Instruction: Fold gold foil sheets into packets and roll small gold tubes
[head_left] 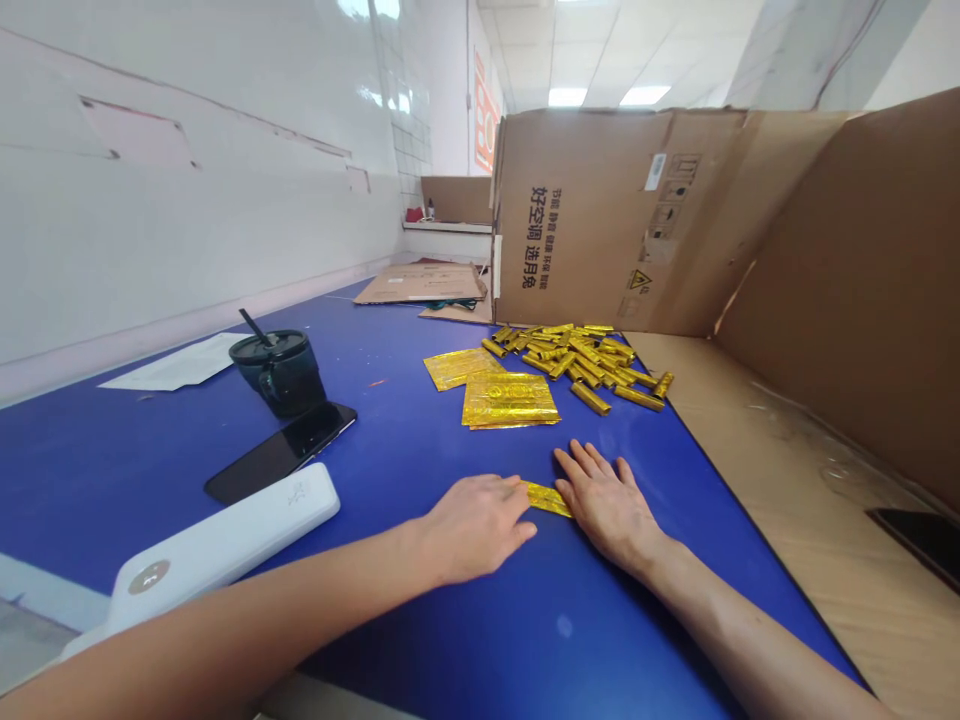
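Observation:
A narrow strip of folded gold foil lies on the blue tabletop between my two hands. My left hand is closed over the strip's left end, its fingers curled and pressed together, hiding that end. My right hand lies flat at the right end, fingers stretched out and apart. Just beyond the hands is a stack of flat gold foil sheets, with another gold sheet partly under it. Farther back, a heap of gold foil rolls is spread near the cardboard.
On the left are a dark lidded mug with a straw, a black phone, a long white device and a white paper. A tall cardboard box panel stands behind; cardboard borders the right edge.

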